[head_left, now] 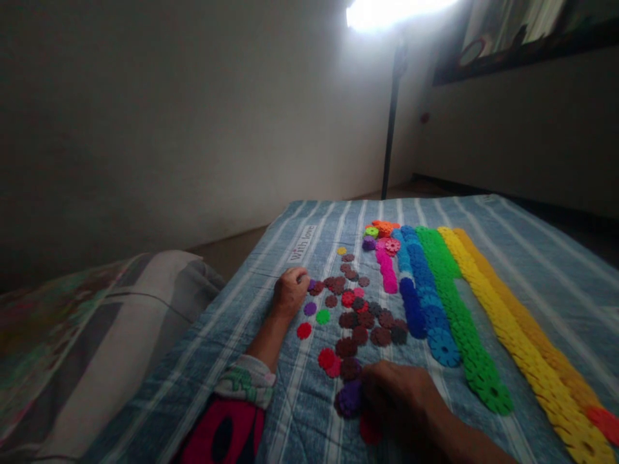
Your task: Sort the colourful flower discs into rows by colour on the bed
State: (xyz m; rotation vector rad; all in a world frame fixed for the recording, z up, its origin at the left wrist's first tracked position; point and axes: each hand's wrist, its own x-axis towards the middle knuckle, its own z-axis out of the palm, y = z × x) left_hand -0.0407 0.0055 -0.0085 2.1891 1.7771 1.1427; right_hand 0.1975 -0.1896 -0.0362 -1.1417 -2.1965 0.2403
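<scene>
My left hand [289,290] is closed at the left edge of a scatter of flower-shaped plastic discs. A small dark disc [302,278] shows at its fingertips, beside a purple disc [312,285]. Nearer to me, my right hand [403,393] is closed, with its fingertips in shadow and partly hidden. They meet the edge of a purple disc [349,396] lying over brown ones. A red disc [370,430] shows just below that hand. Between the hands lie loose brown discs [360,335], with a green disc [322,316] and a red disc [304,330] to the left.
Long overlapping rows of blue discs [422,270], green discs [467,348] and yellow discs [541,380] run along the right. A short pink row [387,270] and orange discs [385,228] lie farther back. Striped cloth [232,335] covers the surface. A lamp stand [391,129] rises behind.
</scene>
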